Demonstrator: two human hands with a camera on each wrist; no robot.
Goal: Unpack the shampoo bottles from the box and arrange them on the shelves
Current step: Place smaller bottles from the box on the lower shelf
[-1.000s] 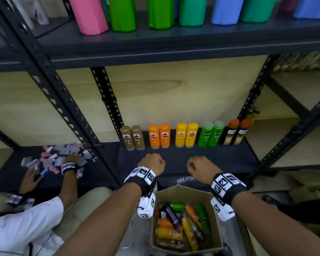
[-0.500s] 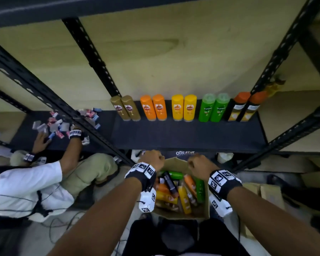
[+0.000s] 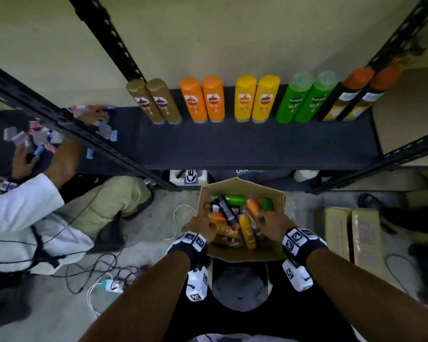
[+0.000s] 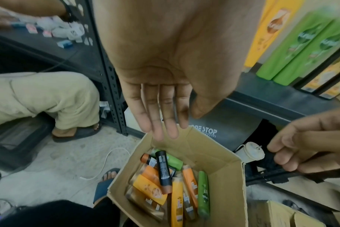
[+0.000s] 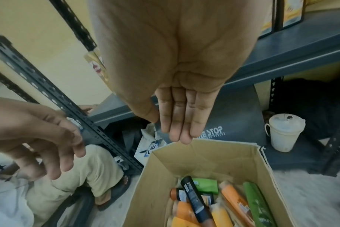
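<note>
Both hands have dropped from shelf height to the cardboard box (image 3: 242, 253) on the floor, the left hand (image 3: 200, 227) and right hand (image 3: 273, 222) poised apart over it, fingers extended and holding nothing. Loose shampoo bottles (image 4: 177, 192) lie jumbled inside; ten more stand paired on the shelf (image 3: 245, 146). Grabbing from the tangle may well dislodge the black bottle (image 5: 194, 199), apparently resting across the others.

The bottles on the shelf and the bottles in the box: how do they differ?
The bottles on the shelf stand upright in a neat row, paired by colour; the bottles in the box lie jumbled on their sides, colours mixed. Both groups share the same orange, yellow, green and gold colours. Both hands, left hand and right hand, are empty above the box.
</note>
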